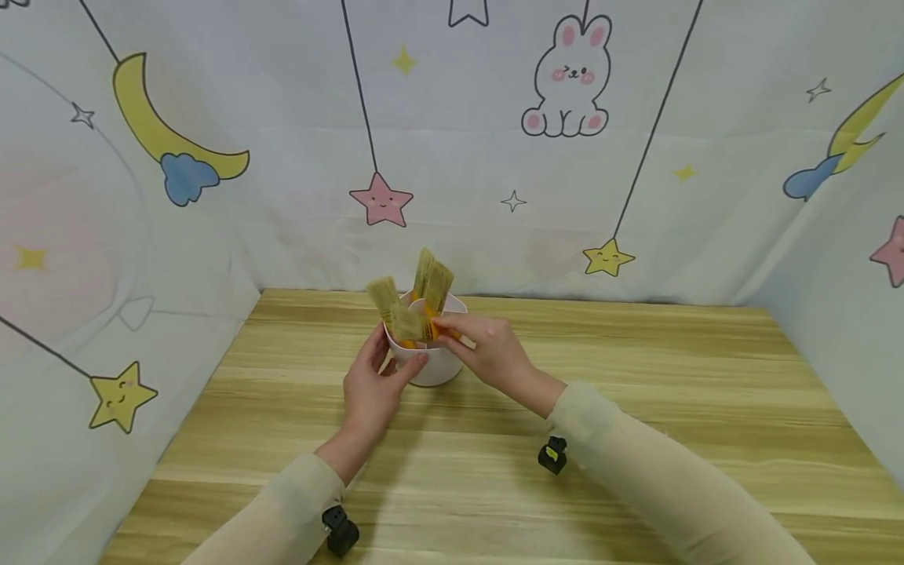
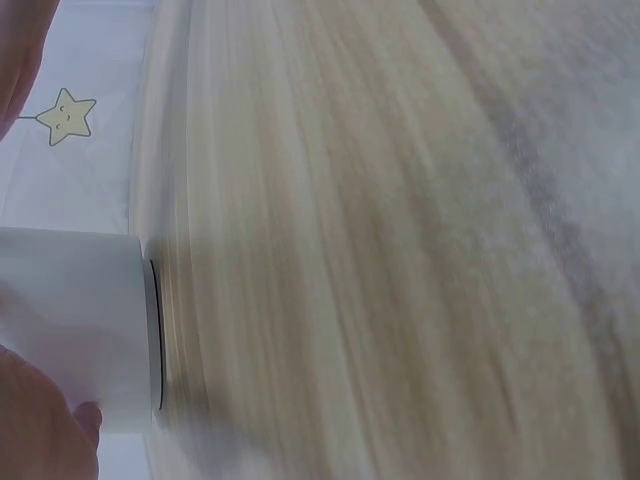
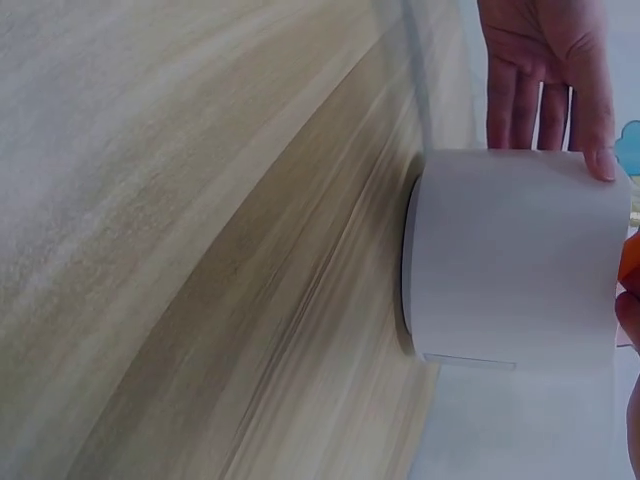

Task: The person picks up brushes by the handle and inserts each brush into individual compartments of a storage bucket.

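Observation:
A white round container (image 1: 432, 367) stands on the table, holding several orange-handled brushes (image 1: 439, 284) with flat, tan, bristly heads pointing up. My left hand (image 1: 370, 396) grips the container from its left side. In the right wrist view, that hand's thumb lies over the rim of the white wall (image 3: 520, 260), with the other fingers along the side. At the container's right rim, my right hand (image 1: 494, 357) pinches an orange brush handle (image 3: 630, 262) between thumb and fingers. One tan head (image 1: 408, 323) leans low over the front of the opening. The handles' lower ends are hidden inside.
The wooden tabletop (image 1: 452, 479) spreads around the container. White cloth walls (image 1: 297, 212) with printed stars, moons and a rabbit close off the back and both sides. A small black device (image 1: 341, 532) hangs at each sleeve cuff.

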A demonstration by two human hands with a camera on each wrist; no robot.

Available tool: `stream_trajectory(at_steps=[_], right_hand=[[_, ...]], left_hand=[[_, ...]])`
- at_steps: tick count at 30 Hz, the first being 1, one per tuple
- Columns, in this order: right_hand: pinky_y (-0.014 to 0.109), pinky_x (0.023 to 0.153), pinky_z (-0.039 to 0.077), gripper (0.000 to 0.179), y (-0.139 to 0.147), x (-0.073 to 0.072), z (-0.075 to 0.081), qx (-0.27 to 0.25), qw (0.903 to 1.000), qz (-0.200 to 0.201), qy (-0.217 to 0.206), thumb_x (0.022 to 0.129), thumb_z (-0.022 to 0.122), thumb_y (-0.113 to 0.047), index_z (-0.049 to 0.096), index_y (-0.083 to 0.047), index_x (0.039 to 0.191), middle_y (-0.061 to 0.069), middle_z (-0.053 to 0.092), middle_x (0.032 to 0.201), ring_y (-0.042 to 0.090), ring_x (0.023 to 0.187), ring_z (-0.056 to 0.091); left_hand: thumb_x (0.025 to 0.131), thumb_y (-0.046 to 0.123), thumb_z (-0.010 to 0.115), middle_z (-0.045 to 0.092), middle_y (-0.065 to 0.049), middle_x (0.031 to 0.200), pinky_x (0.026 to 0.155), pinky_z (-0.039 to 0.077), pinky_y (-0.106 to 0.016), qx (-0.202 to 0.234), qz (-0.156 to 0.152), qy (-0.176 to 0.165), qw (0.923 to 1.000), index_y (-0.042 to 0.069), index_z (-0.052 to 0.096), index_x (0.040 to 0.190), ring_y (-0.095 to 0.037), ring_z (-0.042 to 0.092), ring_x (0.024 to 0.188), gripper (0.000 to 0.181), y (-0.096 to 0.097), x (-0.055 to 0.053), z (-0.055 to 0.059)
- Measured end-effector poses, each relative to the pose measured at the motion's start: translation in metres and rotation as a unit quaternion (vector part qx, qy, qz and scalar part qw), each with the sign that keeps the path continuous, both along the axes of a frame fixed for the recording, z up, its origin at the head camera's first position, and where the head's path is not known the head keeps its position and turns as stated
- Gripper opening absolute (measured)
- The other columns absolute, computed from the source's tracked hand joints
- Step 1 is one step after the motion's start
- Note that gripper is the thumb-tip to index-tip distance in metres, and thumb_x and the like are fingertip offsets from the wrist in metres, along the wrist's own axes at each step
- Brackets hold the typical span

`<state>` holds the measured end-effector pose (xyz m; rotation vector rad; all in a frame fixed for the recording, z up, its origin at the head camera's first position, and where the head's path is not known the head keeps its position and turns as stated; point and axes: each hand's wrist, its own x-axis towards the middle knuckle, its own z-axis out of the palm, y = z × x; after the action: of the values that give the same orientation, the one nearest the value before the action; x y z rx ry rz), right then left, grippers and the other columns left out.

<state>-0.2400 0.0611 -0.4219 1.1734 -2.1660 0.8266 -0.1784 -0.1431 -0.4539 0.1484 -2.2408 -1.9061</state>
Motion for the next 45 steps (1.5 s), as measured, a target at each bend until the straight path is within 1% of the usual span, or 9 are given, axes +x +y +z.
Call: stream_trajectory(at_steps=[4,9,17,19,23,29,33,38,45], right_hand=[[0.034,0.078,0.067,0.028,0.0,0.0,-0.001,0.007,1.0,0.0,0.007,0.091,0.086,-0.008,0.08,-0.003,0.118,0.01,0.081,0.112,0.023,0.095,0.08],[0.033,0.074,0.067,0.027,0.0,-0.002,-0.001,0.017,0.9994,0.0,0.029,0.088,0.088,-0.008,0.081,-0.003,0.114,0.009,0.081,0.108,0.02,0.09,0.08],[0.03,0.069,0.065,0.027,0.0,-0.007,0.007,0.073,0.9961,-0.004,0.049,0.088,0.089,-0.016,0.08,-0.005,0.111,0.005,0.082,0.104,0.016,0.082,0.078],[0.029,0.07,0.065,0.026,0.0,-0.007,0.011,0.089,0.995,0.001,0.046,0.089,0.088,-0.017,0.08,-0.006,0.111,0.005,0.082,0.103,0.015,0.082,0.078],[0.026,0.072,0.064,0.02,0.001,-0.009,0.017,0.12,0.9924,0.015,0.023,0.093,0.085,-0.016,0.081,-0.007,0.111,0.003,0.082,0.103,0.014,0.083,0.077],[0.025,0.074,0.064,0.016,0.001,-0.01,0.029,0.178,0.9838,0.024,-0.011,0.098,0.08,-0.017,0.081,-0.01,0.113,0.002,0.081,0.108,0.014,0.088,0.077],[0.027,0.077,0.065,0.018,0.003,-0.009,0.033,0.202,0.979,0.029,-0.006,0.099,0.079,-0.016,0.081,-0.009,0.115,0.002,0.081,0.109,0.015,0.091,0.078],[0.028,0.075,0.064,0.016,0.006,-0.008,0.034,0.213,0.9764,0.034,-0.003,0.101,0.077,-0.014,0.081,-0.01,0.116,0.002,0.081,0.11,0.015,0.088,0.077],[0.028,0.071,0.064,0.013,0.009,-0.006,0.034,0.212,0.9764,0.037,0.009,0.101,0.077,-0.013,0.078,-0.012,0.114,0.001,0.081,0.105,0.015,0.083,0.077]], left_hand=[[0.094,0.028,0.087,0.039,-0.009,0.169,0.122,0.043,-0.048,0.0,-0.001,0.001,1.0,0.011,0.038,0.167,-0.028,0.04,0.155,0.09,0.0,0.0,0.0],[0.093,0.026,0.088,0.041,-0.009,0.169,0.122,0.044,-0.048,0.003,0.002,0.003,1.0,0.011,0.038,0.167,-0.028,0.041,0.154,0.09,0.0,-0.001,0.0],[0.094,0.019,0.086,0.038,-0.012,0.17,0.122,0.044,-0.046,0.012,0.005,0.001,0.9999,0.006,0.034,0.167,-0.028,0.041,0.155,0.091,0.001,-0.001,0.001],[0.094,0.019,0.086,0.038,-0.013,0.17,0.121,0.045,-0.046,0.01,0.006,0.001,0.9999,0.006,0.034,0.167,-0.028,0.041,0.155,0.091,0.001,-0.001,0.001],[0.094,0.018,0.086,0.038,-0.012,0.17,0.121,0.045,-0.046,0.01,0.005,0.0,0.9999,0.006,0.034,0.167,-0.028,0.041,0.155,0.091,0.001,0.0,0.001],[0.094,0.018,0.087,0.04,-0.012,0.169,0.121,0.045,-0.046,0.012,0.001,0.006,0.9999,0.008,0.037,0.167,-0.027,0.042,0.154,0.089,0.0,-0.001,0.001],[0.094,0.019,0.087,0.039,-0.011,0.17,0.121,0.045,-0.046,0.01,-0.004,0.004,0.9999,0.008,0.037,0.167,-0.027,0.041,0.155,0.089,-0.002,-0.002,-0.001],[0.094,0.022,0.087,0.037,-0.011,0.17,0.122,0.044,-0.047,0.006,-0.013,-0.006,0.9999,0.009,0.036,0.167,-0.028,0.04,0.155,0.09,-0.004,-0.003,0.0],[0.095,0.028,0.085,0.033,-0.011,0.172,0.123,0.043,-0.048,-0.004,-0.031,-0.02,0.9993,0.008,0.033,0.168,-0.029,0.036,0.158,0.092,-0.008,-0.004,0.002]])
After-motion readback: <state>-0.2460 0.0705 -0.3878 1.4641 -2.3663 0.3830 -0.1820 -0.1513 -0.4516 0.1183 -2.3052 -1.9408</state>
